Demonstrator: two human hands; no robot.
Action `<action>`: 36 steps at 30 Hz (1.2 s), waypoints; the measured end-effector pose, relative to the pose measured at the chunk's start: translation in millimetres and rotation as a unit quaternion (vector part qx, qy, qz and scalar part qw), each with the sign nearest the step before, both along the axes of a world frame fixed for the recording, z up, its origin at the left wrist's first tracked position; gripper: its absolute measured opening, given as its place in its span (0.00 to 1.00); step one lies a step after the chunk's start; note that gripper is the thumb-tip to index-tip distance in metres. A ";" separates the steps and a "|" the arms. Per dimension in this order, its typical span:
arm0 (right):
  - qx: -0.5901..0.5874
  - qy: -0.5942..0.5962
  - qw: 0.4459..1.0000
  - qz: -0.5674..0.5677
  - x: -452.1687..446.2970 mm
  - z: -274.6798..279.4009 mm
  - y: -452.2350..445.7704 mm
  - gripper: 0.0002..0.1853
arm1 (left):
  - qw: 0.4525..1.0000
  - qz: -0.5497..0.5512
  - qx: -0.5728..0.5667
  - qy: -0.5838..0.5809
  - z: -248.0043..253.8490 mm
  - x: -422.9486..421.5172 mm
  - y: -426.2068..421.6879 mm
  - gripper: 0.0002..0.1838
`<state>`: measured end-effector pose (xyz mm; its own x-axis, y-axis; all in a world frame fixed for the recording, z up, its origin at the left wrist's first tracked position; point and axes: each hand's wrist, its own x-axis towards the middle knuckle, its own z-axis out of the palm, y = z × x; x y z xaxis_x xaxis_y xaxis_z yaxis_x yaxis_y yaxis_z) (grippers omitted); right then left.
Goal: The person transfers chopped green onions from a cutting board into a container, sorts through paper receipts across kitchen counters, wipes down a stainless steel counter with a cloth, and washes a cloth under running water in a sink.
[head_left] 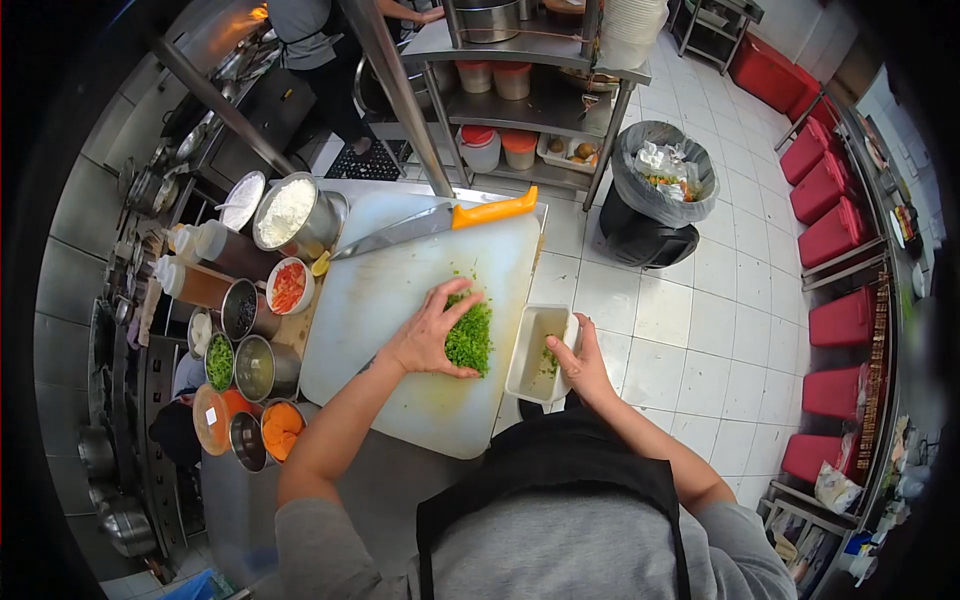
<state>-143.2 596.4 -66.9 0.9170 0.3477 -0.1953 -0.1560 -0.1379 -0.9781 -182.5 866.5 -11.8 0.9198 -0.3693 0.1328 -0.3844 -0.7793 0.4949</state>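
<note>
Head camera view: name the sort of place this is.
Most likely a restaurant's working kitchen: a large cutting board with a knife, many small containers of prepared ingredients, and flames at a stove in the background.

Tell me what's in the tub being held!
Inside the white tub are little green bits. The right hand covers some of the inside, so I can't see there.

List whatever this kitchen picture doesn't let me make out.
Head view:
- Chopped green herbs under the spread left hand: partly hidden by that hand.
- Undersides of the right hand's fingers: hidden by the white rectangular container it holds.
- Print on the small white label on the round orange lid: too small.
- Head of the grey-shirted person near the flames: cut off by the top edge.
</note>
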 end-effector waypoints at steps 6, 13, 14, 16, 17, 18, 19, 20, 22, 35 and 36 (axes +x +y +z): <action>0.007 -0.002 1.000 -0.026 6.1 -3.6 4.1 0.36 | 0.998 -0.014 0.033 -0.058 8.3 4.6 -9.2 0.53; 0.016 -0.002 1.000 0.007 7.7 -8.5 2.9 0.35 | 0.992 0.046 -0.113 -0.030 -6.5 4.6 -35.1 0.31; 0.009 -0.003 1.000 0.007 7.7 -6.1 2.9 0.34 | 0.987 0.076 -0.136 -0.040 -11.5 6.8 -45.6 0.28; -0.008 -0.004 1.000 0.008 6.7 4.6 2.7 0.32 | 0.968 0.145 -0.196 -0.059 -15.0 10.0 -73.5 0.22; 0.018 0.020 1.000 0.007 7.5 4.7 2.2 0.32 | 0.953 0.181 -0.232 -0.068 -12.5 11.4 -90.9 0.19; 0.043 0.044 0.998 0.005 8.3 4.4 1.2 0.31 | 0.936 0.217 -0.266 -0.076 -12.4 12.7 -107.1 0.17; 0.067 0.069 0.995 0.003 8.7 4.0 0.3 0.30 | 0.921 0.226 -0.309 -0.079 -15.2 14.1 -121.7 0.15; 0.072 0.069 0.995 0.005 9.1 3.8 -0.2 0.30 | 0.903 0.234 -0.351 -0.082 -18.6 15.7 -136.0 0.15; 0.079 0.069 0.994 0.008 9.7 1.7 -1.6 0.30 | 0.827 0.255 -0.499 -0.031 -28.0 17.4 -155.7 0.20; 0.068 0.099 0.993 -0.016 23.6 9.6 3.0 0.31 | 0.931 0.277 -0.195 -0.137 -16.1 18.1 -24.2 0.21; 0.072 0.098 0.992 -0.018 24.9 8.8 3.4 0.31 | 0.941 0.270 -0.133 -0.153 -32.0 22.7 -20.6 0.20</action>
<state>-118.3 599.8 -58.1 0.8787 0.3531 -0.3213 -0.3471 0.0105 -0.9378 -159.8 846.0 -43.7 0.8670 0.2257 0.4443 -0.1239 -0.7660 0.6308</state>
